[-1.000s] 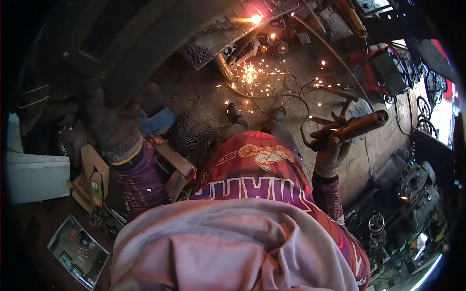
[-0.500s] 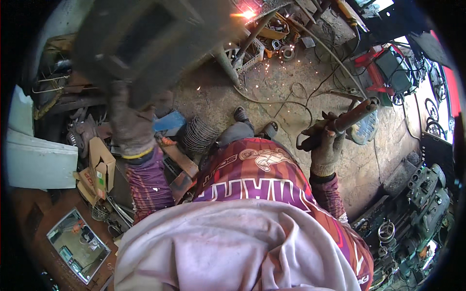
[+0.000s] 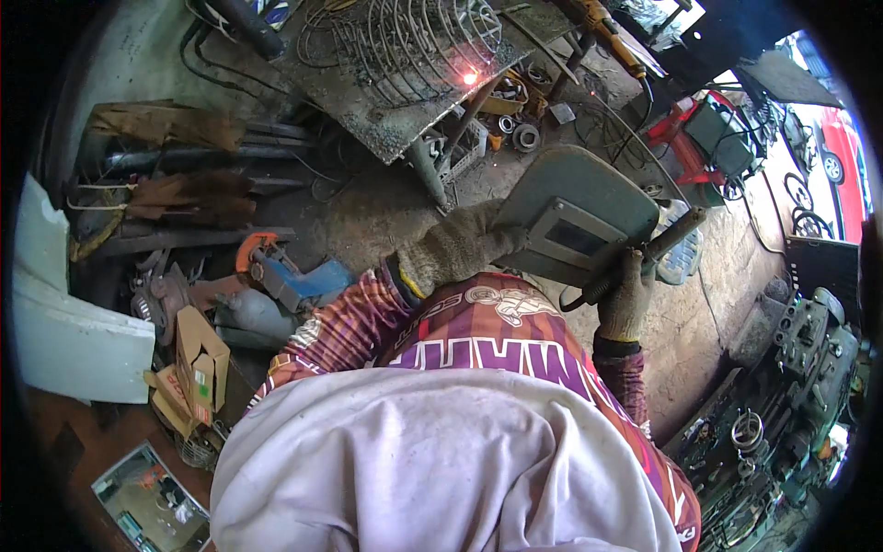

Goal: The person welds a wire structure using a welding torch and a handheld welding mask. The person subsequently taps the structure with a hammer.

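Grey-green and flat, a welding shield (image 3: 575, 198) with a dark window framed in its middle sits in front of the person's body in the head view, tilted and set over the floor between the two hands. The left hand (image 3: 451, 250), in a worn knitted glove, grips the shield at its left edge, with the thumb laid over the front; the other fingers are mostly hidden. The right hand (image 3: 624, 299), gloved as well, is closed around a metal tool (image 3: 676, 232) shaped like a tube, which points up and to the right. This hand overlaps the shield's right edge; whether it also touches the shield cannot be told.

Beyond the shield stands a gritty metal worktop (image 3: 382, 138), bearing a rack (image 3: 414, 46) of curved metal rods. A red-hot spot glows at the rack's lower right, near the worktop's edge. To the right of the worktop is an orange grinder (image 3: 621, 46), and farther right a dark box (image 3: 722, 138) rests on a red stool (image 3: 671, 129).

On the left, a blue metal tool (image 3: 317, 283) lies on the floor, with an open cardboard box (image 3: 204, 368) nearer the person and a white panel (image 3: 83, 340) beside it. A greasy machine (image 3: 809, 359) fills the lower right. Pale cloth (image 3: 441, 460) covers the lower middle.
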A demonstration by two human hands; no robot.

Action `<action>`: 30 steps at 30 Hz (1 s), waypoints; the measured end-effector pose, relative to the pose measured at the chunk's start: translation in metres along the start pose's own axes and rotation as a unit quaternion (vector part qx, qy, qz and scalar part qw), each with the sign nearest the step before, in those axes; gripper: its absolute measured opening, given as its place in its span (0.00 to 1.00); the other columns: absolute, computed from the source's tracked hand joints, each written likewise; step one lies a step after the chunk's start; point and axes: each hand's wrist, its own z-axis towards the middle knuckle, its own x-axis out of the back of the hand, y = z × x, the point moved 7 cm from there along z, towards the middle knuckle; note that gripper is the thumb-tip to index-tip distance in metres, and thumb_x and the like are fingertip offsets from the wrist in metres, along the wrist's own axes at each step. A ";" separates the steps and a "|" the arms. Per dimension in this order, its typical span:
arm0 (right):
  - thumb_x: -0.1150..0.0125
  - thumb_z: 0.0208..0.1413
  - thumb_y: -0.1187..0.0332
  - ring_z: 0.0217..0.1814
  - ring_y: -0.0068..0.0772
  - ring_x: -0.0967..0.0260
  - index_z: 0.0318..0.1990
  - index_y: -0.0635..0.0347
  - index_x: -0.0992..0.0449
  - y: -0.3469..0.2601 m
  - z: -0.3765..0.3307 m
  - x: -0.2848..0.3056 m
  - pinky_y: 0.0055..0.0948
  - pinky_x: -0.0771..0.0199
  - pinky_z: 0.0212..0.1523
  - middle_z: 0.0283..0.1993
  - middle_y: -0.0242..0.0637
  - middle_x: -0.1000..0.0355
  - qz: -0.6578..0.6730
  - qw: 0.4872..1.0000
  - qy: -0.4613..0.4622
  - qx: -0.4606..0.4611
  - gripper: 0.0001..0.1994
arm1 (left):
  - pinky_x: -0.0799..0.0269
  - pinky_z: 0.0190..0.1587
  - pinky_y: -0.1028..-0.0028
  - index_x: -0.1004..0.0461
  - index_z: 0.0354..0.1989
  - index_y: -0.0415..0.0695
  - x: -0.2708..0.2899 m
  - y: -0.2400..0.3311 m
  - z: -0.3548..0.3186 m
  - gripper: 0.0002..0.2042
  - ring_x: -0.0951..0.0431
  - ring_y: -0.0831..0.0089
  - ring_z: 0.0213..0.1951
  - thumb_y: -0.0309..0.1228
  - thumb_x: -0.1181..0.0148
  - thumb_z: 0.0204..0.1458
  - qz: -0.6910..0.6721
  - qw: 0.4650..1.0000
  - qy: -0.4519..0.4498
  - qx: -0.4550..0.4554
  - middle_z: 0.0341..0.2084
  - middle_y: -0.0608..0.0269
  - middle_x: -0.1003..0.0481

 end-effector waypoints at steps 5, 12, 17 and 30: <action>0.43 0.63 0.60 0.35 0.19 0.32 0.49 0.59 0.31 -0.005 -0.008 0.005 0.20 0.30 0.34 0.38 0.27 0.30 -0.002 0.995 0.093 0.035 0.14 | 0.29 0.50 0.71 0.35 0.58 0.39 0.108 0.059 -0.011 0.23 0.24 0.68 0.46 0.38 0.42 0.59 0.154 0.943 0.178 -0.235 0.46 0.58 0.25; 0.43 0.62 0.62 0.34 0.19 0.32 0.46 0.56 0.30 -0.018 -0.017 -0.015 0.21 0.31 0.34 0.35 0.24 0.30 0.010 0.988 0.140 0.071 0.10 | 0.25 0.42 0.67 0.32 0.55 0.43 0.270 0.067 0.040 0.30 0.23 0.69 0.41 0.49 0.34 0.50 0.006 0.893 0.449 -0.027 0.43 0.58 0.25; 0.43 0.62 0.61 0.33 0.19 0.33 0.44 0.55 0.30 -0.025 -0.020 -0.033 0.20 0.32 0.33 0.34 0.24 0.31 0.009 0.988 0.133 0.079 0.10 | 0.26 0.47 0.63 0.32 0.56 0.46 0.305 -0.003 0.103 0.28 0.24 0.65 0.47 0.46 0.33 0.49 -0.080 0.903 0.421 0.007 0.46 0.58 0.24; 0.44 0.63 0.62 0.37 0.18 0.33 0.51 0.60 0.32 -0.021 0.031 -0.003 0.20 0.30 0.36 0.40 0.27 0.30 0.008 0.996 0.077 0.043 0.15 | 0.31 0.50 0.64 0.27 0.53 0.38 0.300 0.035 0.092 0.29 0.25 0.61 0.47 0.53 0.44 0.55 0.164 0.847 0.497 -0.095 0.47 0.57 0.24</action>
